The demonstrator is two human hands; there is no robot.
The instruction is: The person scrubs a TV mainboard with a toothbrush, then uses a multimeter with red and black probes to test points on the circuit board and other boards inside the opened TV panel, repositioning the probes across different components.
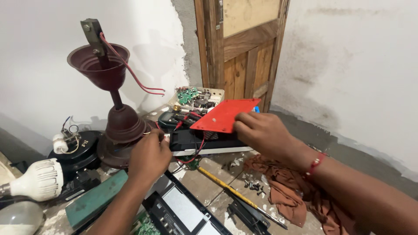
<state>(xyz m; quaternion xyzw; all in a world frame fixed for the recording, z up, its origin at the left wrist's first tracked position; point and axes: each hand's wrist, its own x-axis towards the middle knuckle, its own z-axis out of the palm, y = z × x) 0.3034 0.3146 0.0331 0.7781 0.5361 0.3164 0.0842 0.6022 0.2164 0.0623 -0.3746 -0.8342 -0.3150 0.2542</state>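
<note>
Red cover (224, 115) in right hand (261, 132); parts fill cream tray (217, 93).

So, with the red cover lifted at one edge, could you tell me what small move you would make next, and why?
Probably swing the red cover clear to the right. The right hand holds its near edge tilted up, red wires run beneath it, and the left hand steadies the black casing.
</note>
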